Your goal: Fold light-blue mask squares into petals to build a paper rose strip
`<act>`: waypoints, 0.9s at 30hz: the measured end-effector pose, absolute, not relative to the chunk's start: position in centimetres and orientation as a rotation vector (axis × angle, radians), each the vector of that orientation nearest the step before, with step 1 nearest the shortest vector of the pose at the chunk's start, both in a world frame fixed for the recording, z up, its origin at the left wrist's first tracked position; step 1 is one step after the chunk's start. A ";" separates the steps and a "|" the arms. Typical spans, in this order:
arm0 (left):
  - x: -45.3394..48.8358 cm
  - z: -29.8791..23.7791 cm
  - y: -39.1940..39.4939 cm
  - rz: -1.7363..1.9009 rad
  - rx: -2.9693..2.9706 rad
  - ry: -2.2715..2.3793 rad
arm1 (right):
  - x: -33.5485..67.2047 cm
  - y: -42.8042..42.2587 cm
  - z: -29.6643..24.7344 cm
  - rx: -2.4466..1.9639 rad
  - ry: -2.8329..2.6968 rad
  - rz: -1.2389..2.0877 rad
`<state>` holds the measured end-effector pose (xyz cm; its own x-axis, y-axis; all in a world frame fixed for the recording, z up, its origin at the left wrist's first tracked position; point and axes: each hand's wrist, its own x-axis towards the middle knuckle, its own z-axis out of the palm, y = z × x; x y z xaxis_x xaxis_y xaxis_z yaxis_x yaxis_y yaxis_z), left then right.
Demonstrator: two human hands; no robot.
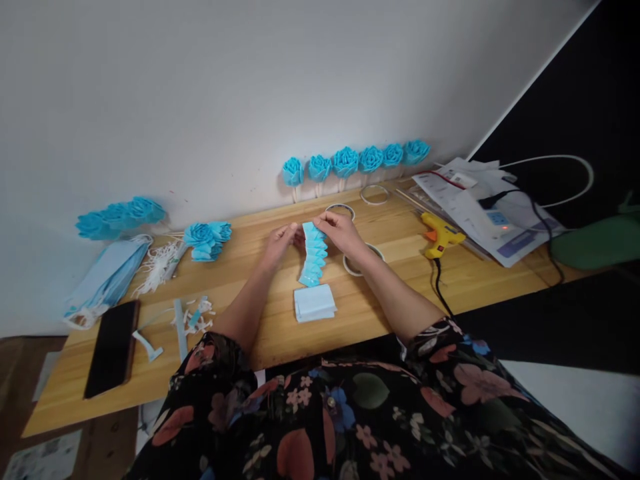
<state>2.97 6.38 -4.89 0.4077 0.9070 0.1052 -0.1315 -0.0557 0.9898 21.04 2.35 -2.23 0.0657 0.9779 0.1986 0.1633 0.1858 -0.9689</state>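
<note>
A pleated strip of light-blue fabric [313,257], with a row of pointed folds along its right edge, hangs between my hands above the table. My right hand [344,233] pinches its upper right corner between thumb and fingers. At the upper left edge, my left hand [281,243] is closed, its fingertips against the strip and partly turned from view. Just below the strip lies a small stack of folded pale-blue pieces [315,303]. Rolls of tape [375,252] sit beside and behind my right wrist, one partly covered by it.
Several blue fabric roses [346,161] on sticks lean against the wall. More roses [200,240], face masks [110,270], a phone [113,348] and scraps [200,315] lie left. On the right are a yellow glue gun [441,235] with its cord, papers [493,213] and a power strip [497,221].
</note>
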 end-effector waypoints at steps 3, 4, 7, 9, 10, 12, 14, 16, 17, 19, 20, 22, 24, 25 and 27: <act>2.9 -4.7 6.4 1.037 1.339 0.783 | 20.8 2.1 -2.1 -1.218 -1.402 0.935; 2.9 -4.6 6.4 1.047 1.344 0.792 | 20.6 2.0 -2.0 -1.222 -1.427 0.932; 2.9 -4.2 6.3 1.042 1.358 0.795 | 20.3 1.5 -1.7 -1.265 -1.486 0.896; 2.9 -4.1 6.2 1.025 1.359 0.779 | 20.1 1.5 -1.7 -1.280 -1.490 0.877; 2.9 -4.1 6.3 1.024 1.356 0.773 | 20.1 1.5 -1.8 -1.276 -1.478 0.878; 2.9 -4.2 6.3 1.029 1.338 0.775 | 20.2 1.8 -2.1 -1.254 -1.437 0.913; 2.9 -4.4 6.5 1.039 1.318 0.793 | 20.3 2.2 -2.6 -1.224 -1.369 0.985; 2.8 -4.6 6.6 1.061 1.300 0.813 | 20.5 2.4 -2.7 -1.189 -1.282 1.075; 2.8 -4.7 6.6 1.074 1.293 0.819 | 20.5 2.4 -2.7 -1.173 -1.245 1.116; 2.8 -4.8 6.7 1.085 1.289 0.821 | 20.4 2.2 -2.4 -1.164 -1.228 1.152; 2.8 -4.8 6.7 1.080 1.294 0.818 | 20.3 2.0 -2.2 -1.171 -1.255 1.143; 2.8 -4.7 6.7 1.072 1.304 0.798 | 20.2 1.8 -1.8 -1.183 -1.335 1.087; 2.9 -4.6 6.6 1.072 1.275 0.757 | 20.2 1.7 -1.8 -1.189 -1.376 1.024; 2.9 -4.5 6.6 1.066 1.245 0.735 | 20.3 1.8 -1.9 -1.190 -1.375 1.002; 2.8 -4.4 6.5 1.033 1.198 0.715 | 20.5 2.0 -2.2 -1.195 -1.358 0.968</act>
